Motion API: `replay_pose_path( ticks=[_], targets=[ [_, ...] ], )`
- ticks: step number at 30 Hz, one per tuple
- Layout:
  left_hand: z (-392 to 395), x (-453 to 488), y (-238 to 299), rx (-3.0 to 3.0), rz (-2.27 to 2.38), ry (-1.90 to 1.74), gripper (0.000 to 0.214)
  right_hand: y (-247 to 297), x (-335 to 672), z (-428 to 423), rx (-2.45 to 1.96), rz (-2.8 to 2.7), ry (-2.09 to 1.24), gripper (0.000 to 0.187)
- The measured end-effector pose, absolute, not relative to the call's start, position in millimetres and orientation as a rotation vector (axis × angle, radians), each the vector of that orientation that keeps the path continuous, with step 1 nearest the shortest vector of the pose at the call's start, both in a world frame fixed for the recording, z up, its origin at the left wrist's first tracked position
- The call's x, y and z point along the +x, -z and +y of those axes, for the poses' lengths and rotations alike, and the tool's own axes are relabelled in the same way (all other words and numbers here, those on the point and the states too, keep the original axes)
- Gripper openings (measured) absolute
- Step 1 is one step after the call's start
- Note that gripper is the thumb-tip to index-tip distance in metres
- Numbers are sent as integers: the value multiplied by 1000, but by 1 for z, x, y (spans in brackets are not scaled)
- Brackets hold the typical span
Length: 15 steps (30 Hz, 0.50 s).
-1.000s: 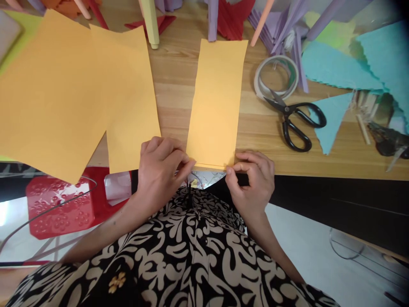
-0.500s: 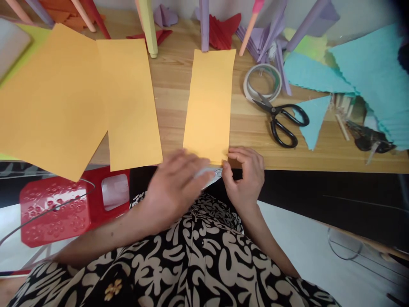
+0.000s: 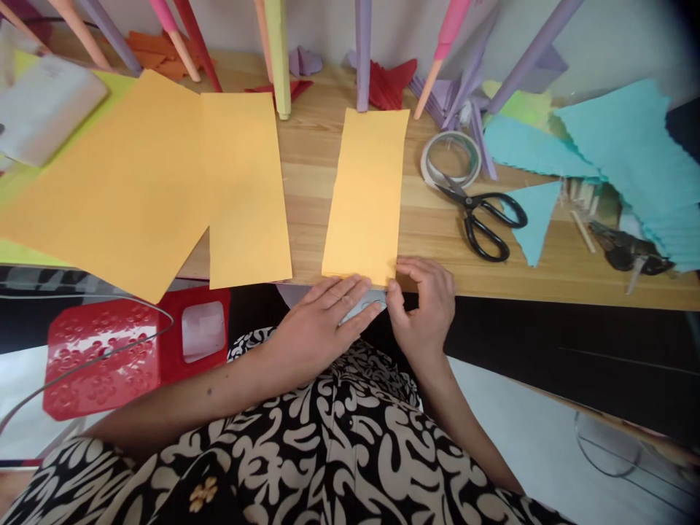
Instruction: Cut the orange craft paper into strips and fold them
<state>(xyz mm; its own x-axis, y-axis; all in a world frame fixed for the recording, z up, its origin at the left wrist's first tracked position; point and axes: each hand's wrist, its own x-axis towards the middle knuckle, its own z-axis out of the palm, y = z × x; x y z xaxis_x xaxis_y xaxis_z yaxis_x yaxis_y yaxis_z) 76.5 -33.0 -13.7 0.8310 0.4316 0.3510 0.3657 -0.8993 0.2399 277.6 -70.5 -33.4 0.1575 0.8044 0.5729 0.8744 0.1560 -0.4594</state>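
A yellow-orange paper strip lies lengthwise before me on the wooden table, its near end at the front edge and looking narrowly folded. My left hand is open, its outstretched fingers laid flat along that near end. At the near right corner of the strip, my right hand is closed, thumb and forefinger pinching the paper. To the left are another cut piece of yellow paper and a larger yellow sheet touching it. Black-handled scissors rest against a roll of tape on the right.
Rolled paper sticks stand along the back, with folded red paper behind. Turquoise pleated paper and dark snips lie at the right. A white packet is at far left; a red plastic stool stands below.
My left hand, blurred before, now lies still with its fingers flat on the strip's near end. The right hand keeps its pinch at the corner. The view has shifted slightly.
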Motion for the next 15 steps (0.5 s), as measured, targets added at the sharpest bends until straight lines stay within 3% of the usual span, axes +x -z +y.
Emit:
replay_pose_path(
  ticks=[15],
  targets=[
    [-25,49,8,2781,729,-732,26,27,286,-79,-1580,-1587,103,25]
  ],
)
